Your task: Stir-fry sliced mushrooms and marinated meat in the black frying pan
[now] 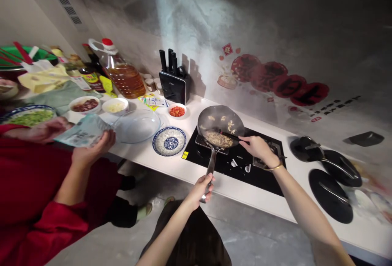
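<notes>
A dark wok (219,119) with pale chopped food in it sits tilted on the black gas hob (241,164). My left hand (202,188) is closed round the end of the wok's long metal handle at the counter's front edge. My right hand (256,146) grips a dark spatula whose blade (227,135) reaches into the food. A gold bangle circles my right wrist.
Another person in a red sleeve (36,200) stands at left, holding a packet (82,132) over the counter. Near the hob lie a blue patterned plate (169,140), a glass dish (136,126), a bowl of red chilli (177,111), a knife block (174,84) and an oil jug (124,76). Black lids (330,194) rest at right.
</notes>
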A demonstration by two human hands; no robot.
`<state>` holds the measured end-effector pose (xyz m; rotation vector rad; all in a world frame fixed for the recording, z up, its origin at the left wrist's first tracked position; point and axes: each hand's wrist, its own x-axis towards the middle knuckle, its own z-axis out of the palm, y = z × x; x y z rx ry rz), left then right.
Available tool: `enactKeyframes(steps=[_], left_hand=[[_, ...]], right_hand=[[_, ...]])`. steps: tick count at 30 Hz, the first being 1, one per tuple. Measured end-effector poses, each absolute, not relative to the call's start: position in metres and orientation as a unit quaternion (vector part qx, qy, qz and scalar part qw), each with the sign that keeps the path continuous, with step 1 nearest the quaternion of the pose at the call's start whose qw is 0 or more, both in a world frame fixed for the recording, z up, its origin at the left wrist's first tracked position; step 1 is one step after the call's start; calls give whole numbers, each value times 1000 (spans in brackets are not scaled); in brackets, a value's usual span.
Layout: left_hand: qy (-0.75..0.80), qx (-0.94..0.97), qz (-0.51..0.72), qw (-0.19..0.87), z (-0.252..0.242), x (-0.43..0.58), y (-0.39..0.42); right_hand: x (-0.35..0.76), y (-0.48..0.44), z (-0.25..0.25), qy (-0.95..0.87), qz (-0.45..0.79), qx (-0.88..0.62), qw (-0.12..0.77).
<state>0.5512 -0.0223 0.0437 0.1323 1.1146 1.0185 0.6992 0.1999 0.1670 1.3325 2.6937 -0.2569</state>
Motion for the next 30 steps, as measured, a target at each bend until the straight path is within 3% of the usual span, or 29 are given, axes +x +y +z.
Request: enactKeyframes(steps=[4,7,13,18,27,30], left_hand=[[500,62,462,730,43,552,-22],[495,64,469,729,41,552,-23],[499,66,469,726,42,552,-23],[505,69,468,722,44,552,-22],[494,69,467,730,45,551,-23],[499,69,467,727,46,551,-23]], right_hand=[[725,212,223,883,-87,447,117],[735,219,234,874,-132,436,167],[688,205,171,893,-46,442,70],[667,215,137,870,13,489,62],[767,249,222,863,-88,477,144],[768,243,223,860,-107,465,179]])
